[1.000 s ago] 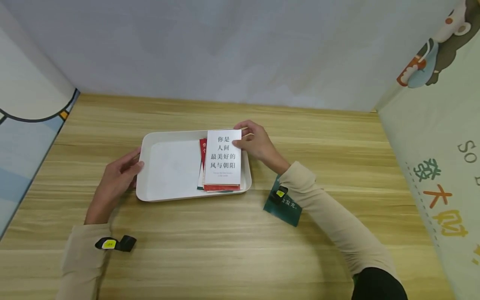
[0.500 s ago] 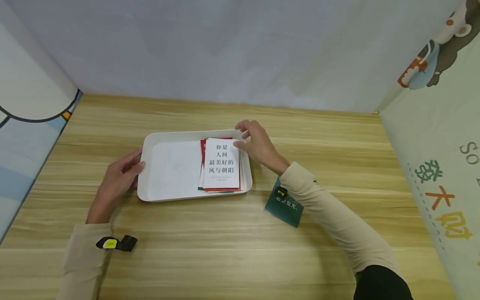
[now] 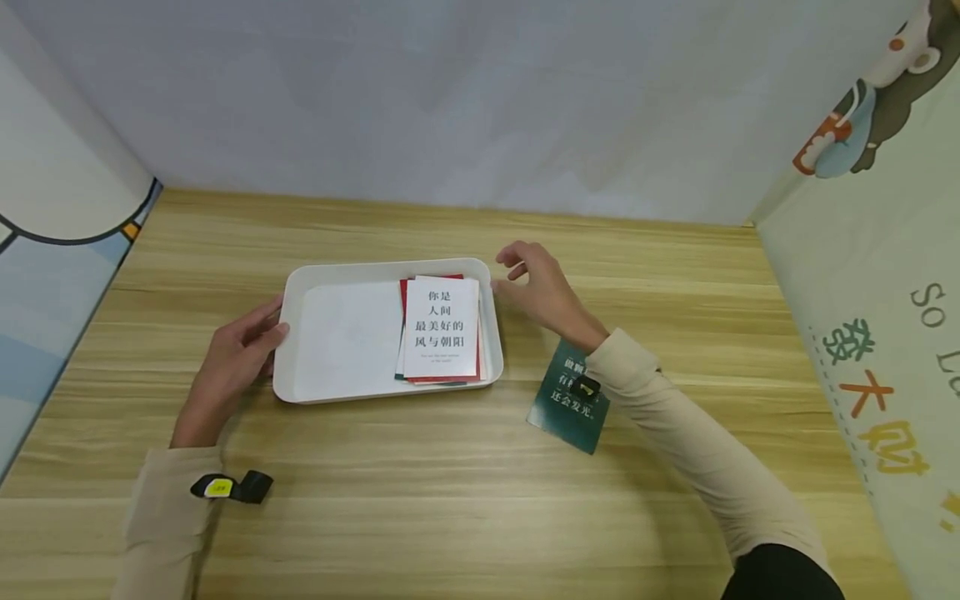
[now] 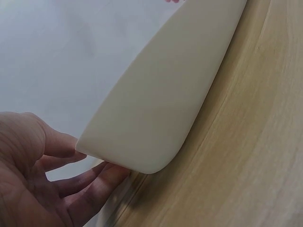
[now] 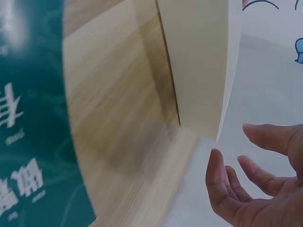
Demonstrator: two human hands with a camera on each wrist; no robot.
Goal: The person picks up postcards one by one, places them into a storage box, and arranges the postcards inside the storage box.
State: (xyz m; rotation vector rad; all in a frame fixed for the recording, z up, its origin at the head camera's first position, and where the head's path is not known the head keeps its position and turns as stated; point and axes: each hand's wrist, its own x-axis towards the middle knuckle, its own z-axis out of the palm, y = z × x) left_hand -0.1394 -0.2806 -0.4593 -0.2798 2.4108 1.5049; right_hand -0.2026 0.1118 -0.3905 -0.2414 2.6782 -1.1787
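A white rectangular tray (image 3: 341, 333) lies on the wooden table. Its right half bears a small stack of cards, topped by a white card (image 3: 442, 329) with black lettering; red and green edges show beneath it. At the tray's left end my left hand (image 3: 238, 350) grips the side, the thumb at the rim (image 4: 78, 145) and the fingers lower against the wall. Just off the right end, my right hand (image 3: 542, 287) is held with thumb and fingers apart and nothing between them. A dark green card (image 3: 566, 417) with white lettering lies under my right wrist, partly hidden by the sleeve.
The wooden table (image 3: 420, 508) runs back to a pale cloth wall (image 3: 450, 108). Printed panels stand at both sides, the right panel (image 3: 862, 267) with a cartoon figure and coloured lettering. A small black wrist camera (image 3: 232, 487) is strapped to the left sleeve.
My right hand has let go of the white card, which dropped onto the stack in the tray, and has drawn away to the right. The left hand stays at the tray's end.
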